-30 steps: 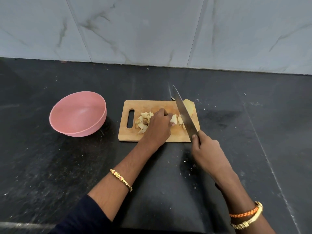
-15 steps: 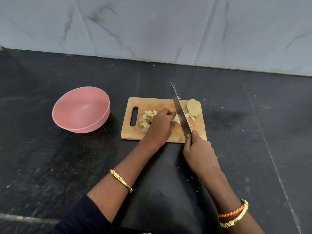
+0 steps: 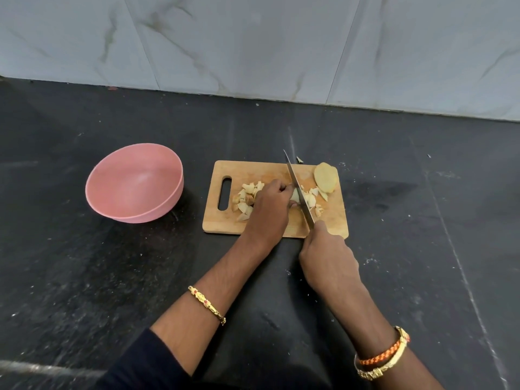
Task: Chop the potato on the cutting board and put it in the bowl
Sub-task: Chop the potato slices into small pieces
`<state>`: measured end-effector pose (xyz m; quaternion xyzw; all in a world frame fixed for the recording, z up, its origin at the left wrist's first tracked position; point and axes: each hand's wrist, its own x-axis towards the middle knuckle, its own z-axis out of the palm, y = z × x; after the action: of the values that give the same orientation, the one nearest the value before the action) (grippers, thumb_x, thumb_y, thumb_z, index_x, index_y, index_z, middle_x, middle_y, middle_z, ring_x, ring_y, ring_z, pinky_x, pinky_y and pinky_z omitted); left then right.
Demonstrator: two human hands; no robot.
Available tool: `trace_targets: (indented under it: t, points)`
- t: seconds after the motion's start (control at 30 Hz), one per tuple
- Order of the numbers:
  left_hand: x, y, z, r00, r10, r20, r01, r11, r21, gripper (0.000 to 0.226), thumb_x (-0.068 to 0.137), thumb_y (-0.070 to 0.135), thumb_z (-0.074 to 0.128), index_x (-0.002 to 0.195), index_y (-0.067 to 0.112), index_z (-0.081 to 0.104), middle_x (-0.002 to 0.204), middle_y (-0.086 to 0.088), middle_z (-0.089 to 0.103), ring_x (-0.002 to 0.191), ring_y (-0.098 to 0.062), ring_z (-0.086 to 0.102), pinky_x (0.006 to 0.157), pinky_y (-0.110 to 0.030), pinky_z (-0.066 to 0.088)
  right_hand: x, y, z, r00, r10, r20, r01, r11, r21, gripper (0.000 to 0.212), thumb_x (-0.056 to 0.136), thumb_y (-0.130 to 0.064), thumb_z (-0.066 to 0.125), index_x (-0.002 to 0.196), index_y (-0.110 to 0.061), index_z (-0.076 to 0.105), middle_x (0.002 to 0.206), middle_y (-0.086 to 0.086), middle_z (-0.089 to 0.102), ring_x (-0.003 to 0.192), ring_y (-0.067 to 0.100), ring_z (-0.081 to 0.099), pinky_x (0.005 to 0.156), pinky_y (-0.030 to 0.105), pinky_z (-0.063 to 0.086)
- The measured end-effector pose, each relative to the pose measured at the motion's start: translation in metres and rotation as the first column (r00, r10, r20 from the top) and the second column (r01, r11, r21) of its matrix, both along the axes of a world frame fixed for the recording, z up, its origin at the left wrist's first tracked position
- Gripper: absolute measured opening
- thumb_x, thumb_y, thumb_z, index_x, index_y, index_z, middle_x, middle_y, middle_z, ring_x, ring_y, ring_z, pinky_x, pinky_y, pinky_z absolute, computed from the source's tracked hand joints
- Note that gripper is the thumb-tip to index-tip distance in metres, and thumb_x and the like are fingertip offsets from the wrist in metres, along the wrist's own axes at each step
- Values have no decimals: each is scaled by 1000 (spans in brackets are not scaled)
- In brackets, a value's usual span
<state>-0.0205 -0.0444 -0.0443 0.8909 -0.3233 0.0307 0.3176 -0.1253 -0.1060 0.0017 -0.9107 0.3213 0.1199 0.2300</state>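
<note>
Fingers (image 3: 282, 190) pin potato piece (image 3: 295, 195) on their right, touching knife (image 3: 298, 190).

Bowl (image 3: 134, 182) left of cutting board (image 3: 270, 229), apart. On board: chopped pieces (image 3: 246, 197) left, knife (image 3: 298, 190) mid, potato half (image 3: 325, 181) far right.

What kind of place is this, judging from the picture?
Most likely a home kitchen: a dark stone counter against a marble-tiled wall, with a wooden cutting board and a pink bowl on it.
</note>
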Motion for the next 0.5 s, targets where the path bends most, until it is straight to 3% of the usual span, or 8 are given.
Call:
trace_targets:
  t: [0.17, 0.37, 0.5]
  points:
    - [10, 1, 4, 998, -24, -52, 25, 1000, 12, 31, 88, 4, 59, 119, 1, 61, 99, -11, 54, 94, -23, 52, 84, -37, 47, -15, -5, -2, 1000, -21, -2, 21, 999, 44, 16, 101, -25, 26, 91, -16, 34, 71, 0, 36, 74, 27, 45, 66, 34, 37]
    - [2, 5, 1, 992, -53, -114, 53, 999, 1, 37, 90, 6, 58, 127, 5, 55, 105, -8, 48, 99, -20, 51, 88, -26, 43, -28, -8, -14, 953, -167, 251, 116, 971, 209, 32, 100, -33, 32, 70, -22, 33, 71, 9, 53, 67, 31, 52, 65, 39, 45]
    - [1, 7, 4, 991, 0, -134, -7, 999, -54, 36, 87, 11, 63, 122, 2, 59, 103, -9, 55, 94, -16, 52, 84, -20, 40, -23, -3, -13, 927, -167, 337, 100, 973, 208, 28, 100, -32, 34, 75, -20, 37, 66, 11, 54, 62, 34, 53, 64, 44, 49]
